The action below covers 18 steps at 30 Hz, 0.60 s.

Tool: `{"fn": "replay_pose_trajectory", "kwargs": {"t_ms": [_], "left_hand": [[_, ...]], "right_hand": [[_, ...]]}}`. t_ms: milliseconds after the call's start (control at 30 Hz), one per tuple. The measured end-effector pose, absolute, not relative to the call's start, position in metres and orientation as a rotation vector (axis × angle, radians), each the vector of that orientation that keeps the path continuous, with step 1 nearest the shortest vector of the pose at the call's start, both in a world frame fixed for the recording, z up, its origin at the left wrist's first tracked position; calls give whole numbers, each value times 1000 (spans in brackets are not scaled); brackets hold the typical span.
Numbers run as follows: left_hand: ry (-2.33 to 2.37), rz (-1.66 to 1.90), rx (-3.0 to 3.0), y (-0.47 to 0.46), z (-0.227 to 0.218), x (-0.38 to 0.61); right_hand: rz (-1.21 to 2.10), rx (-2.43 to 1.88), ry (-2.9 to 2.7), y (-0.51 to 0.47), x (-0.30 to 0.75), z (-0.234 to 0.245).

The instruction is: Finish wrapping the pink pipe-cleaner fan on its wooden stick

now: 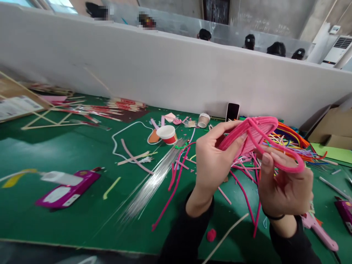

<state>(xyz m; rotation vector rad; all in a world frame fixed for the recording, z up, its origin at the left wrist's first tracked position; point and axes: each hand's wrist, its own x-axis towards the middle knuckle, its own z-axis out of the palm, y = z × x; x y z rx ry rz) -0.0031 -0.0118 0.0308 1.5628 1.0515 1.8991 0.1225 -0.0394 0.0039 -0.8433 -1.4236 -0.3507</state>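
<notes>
A bundle of bright pink pipe cleaners (255,137), bent round into a flattened coil, is held up above the green table. My left hand (213,156) is closed on its left side, thumb in front and fingers behind. My right hand (284,183) pinches a loop that hangs from the coil's right side, with thumb and forefinger together. Beneath the hands lie loose pink pipe cleaners (243,190). A small red pom-pom-like ball (211,235) and a pale thin stick (228,234) rest near the table's front edge.
A bunch of thin clear wires (155,179) lies left of my hands, near a paper cup (167,135). Farther left is a purple device (68,189). A pink glue gun (320,231) lies at right. A white partition (165,69) borders the table's back, with a phone (232,111) against it.
</notes>
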Motion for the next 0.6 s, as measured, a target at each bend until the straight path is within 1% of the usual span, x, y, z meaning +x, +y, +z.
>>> {"fn": "replay_pose_trajectory", "kwargs": {"t_ms": [200,333,500,600], "left_hand": [[1025,1905,1526,-11,30,-5],[986,1944,1484,-10,30,-7],[972,1918,1407,-6,27,-11],[960,1913,1390,-4,25,-13]], "right_hand": [[-250,-700,-1444,-19,108,3],[-320,-756,-1529,-9,106,7],[-463,-806,-1495,-1,101,15],[-451,-768,-1428,5,94,15]]}}
